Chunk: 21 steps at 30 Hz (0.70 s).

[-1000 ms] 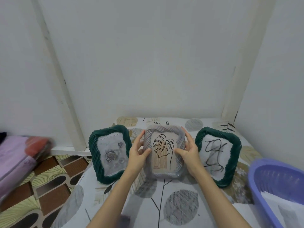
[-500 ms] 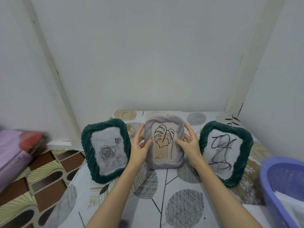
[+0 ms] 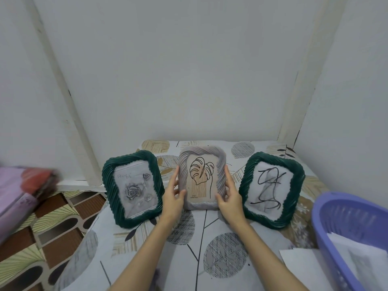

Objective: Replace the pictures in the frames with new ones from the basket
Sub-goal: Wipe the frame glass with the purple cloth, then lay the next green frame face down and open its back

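Both hands held the grey frame (image 3: 202, 177) upright on the bed, the left hand (image 3: 173, 198) and right hand (image 3: 230, 199) gripping its side edges, thumbs in front. Green frames (image 3: 133, 188) (image 3: 272, 187) stood just beside; the basket (image 3: 344, 225) sat right.

This looks like a room in a home. A bed (image 3: 201, 244) with a leaf-printed sheet fills the lower middle of the frame, pushed into a corner of plain white walls (image 3: 189, 70). Patterned brown and green flooring (image 3: 52, 232) shows at lower left, folded bedding (image 3: 19, 192) lies at the left edge, and a purple plastic basket (image 3: 344, 223) sits at lower right.
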### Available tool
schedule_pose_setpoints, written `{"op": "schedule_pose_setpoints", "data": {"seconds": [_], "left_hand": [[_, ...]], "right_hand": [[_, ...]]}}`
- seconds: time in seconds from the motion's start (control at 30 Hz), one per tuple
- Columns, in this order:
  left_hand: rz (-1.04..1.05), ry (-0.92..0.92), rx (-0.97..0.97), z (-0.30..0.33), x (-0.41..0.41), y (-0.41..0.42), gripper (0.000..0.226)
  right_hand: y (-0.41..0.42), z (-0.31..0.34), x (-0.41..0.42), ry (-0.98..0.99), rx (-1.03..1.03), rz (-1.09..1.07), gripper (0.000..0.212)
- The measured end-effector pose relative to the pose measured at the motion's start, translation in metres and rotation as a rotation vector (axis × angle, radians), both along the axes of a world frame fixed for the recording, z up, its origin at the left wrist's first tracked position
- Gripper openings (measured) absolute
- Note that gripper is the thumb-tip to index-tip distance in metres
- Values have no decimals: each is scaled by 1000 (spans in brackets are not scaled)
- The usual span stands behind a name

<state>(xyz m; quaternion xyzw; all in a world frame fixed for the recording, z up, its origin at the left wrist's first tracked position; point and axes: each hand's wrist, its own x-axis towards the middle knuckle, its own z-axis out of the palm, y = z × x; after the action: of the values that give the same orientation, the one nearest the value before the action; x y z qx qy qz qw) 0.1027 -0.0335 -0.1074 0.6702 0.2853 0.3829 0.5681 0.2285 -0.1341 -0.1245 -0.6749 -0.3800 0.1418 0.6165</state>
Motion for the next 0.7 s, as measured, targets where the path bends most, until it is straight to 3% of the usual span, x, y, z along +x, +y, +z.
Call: {"op": "schedule_pose_setpoints", "data": {"seconds": [0.1, 0.2, 0.3, 0.4, 0.47, 0.6, 0.7], "left_hand": [[93, 103, 126, -1, -1, -9, 76], [195, 155, 390, -3, 3, -34, 66], [65, 101, 569, 3, 20, -67, 54], [-176, 121, 420, 13, 46, -91, 55], [-270, 154, 253, 20, 63, -101, 61], [-398, 230, 40, 27, 82, -104, 76], [-416, 241, -29, 30, 82, -105, 76]], "right_hand": [[-18, 8, -9, -34, -83, -17, 97], [-57, 16, -24, -131, -137, -65, 83], [-101, 18, -31, -227, -82, -284, 68], [-125, 17, -25, -244, -99, -520, 61], [-129, 16, -15, -248, -206, -613, 71], [-125, 9, 8, -129, -330, -551, 94], [-126, 11, 19, -134, -308, -557, 96]]}}
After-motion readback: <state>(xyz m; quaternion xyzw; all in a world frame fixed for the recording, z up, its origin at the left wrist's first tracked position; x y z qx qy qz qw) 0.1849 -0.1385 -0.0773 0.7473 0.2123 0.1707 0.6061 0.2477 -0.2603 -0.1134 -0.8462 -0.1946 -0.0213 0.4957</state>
